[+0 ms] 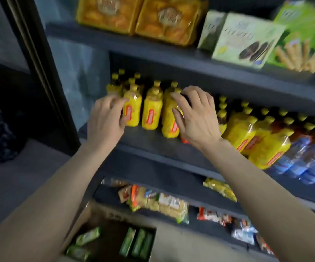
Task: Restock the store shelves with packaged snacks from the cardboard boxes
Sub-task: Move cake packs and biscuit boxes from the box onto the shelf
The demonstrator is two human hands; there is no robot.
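Both hands are reaching to the middle shelf [153,140], where yellow bottles are standing upright, caps pointing up, long axes vertical. The left hand [105,118] is sitting at 9 o'clock of the left bottle [132,108], its fingers curling round that bottle's side with the thumb touching low on the label. The right hand [194,118] is resting on the right bottle [169,118], which is lying at 9 o'clock of its palm; its fingers are spread and only lightly bent, touching the bottle's front and shoulder rather than closing round it. A middle bottle [151,114] is standing untouched between the 2. At 6 o'clock of the hands, a cardboard box [77,224] is sitting open on the floor, holding green snack packs [137,242], most lying with their long axes running away from the viewer.
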